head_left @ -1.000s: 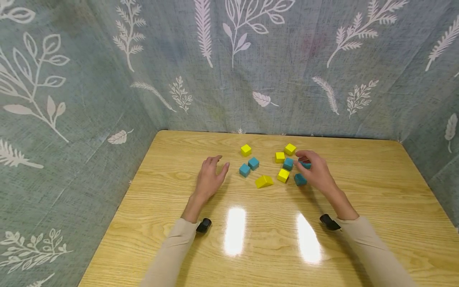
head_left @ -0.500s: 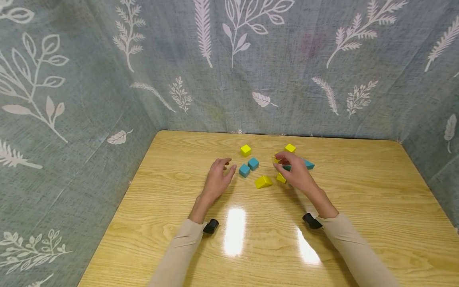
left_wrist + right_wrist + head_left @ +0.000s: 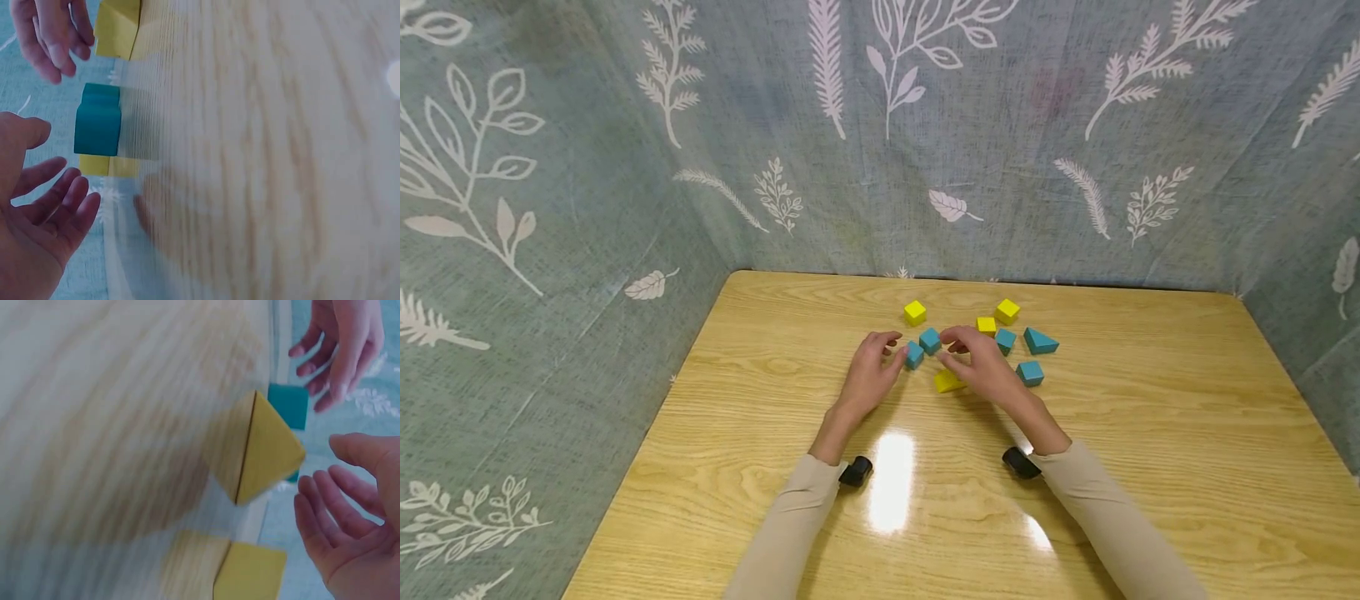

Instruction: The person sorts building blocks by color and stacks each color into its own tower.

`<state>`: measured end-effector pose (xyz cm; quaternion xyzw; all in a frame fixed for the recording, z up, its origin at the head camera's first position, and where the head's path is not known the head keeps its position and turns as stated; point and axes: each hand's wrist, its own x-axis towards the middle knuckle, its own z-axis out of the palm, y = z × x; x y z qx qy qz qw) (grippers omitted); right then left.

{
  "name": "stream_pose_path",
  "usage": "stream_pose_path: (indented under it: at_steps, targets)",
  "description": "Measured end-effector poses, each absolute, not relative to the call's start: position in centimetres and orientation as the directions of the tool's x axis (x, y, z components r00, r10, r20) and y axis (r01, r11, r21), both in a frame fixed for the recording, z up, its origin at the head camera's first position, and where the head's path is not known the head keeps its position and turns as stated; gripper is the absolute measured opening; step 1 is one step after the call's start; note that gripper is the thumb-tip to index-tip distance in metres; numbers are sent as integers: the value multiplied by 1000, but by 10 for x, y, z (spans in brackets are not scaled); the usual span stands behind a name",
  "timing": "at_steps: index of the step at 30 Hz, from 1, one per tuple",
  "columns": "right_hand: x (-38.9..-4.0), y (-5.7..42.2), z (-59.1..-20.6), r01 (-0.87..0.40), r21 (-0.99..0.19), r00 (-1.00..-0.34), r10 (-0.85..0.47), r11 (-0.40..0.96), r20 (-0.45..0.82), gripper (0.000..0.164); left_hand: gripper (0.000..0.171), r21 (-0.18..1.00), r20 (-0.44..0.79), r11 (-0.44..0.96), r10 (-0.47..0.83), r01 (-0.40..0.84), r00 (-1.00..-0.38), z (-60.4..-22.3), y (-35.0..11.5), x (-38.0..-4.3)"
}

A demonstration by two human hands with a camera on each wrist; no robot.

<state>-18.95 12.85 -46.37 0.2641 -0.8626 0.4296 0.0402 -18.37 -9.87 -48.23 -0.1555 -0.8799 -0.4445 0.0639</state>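
Approach step, I'd judge: my left hand [image 3: 871, 371] and right hand [image 3: 988, 367], both empty, fingers relaxed, flank two blue, wood-looking cubes [image 3: 930, 341] mid-frame. Next move probably calls for pinching opposite faces.

Table [image 3: 685, 475]: pale wood, marked with a visible grain, far left corner rounded. Cloth [image 3: 865, 187]: grey-green, hung behind the table's far edge and along both sides; lightly creased, printed with white plant motifs. Among these are shown a frond [image 3: 826, 71] high at the back, a single leaf [image 3: 950, 206] lower down, and a branch [image 3: 471, 175] at left. Reflected on the tabletop: a long glare [image 3: 891, 483] and a small glare [image 3: 1037, 532] to its right.
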Motion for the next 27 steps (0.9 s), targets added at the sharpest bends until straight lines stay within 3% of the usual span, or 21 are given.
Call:
stream_pose_path:
  at_steps: [14, 27]
  targets:
    - [-189, 100, -468, -535, -632, -827, -501, 561, 255, 28, 32, 791, 210, 510, 294, 338, -933, -486, -98, -186]
    - [-186, 83, -467, -490, -569, -868, -431, 661, 246, 18, 31, 792, 219, 492, 321, 360, -922, -486, -101, -186]
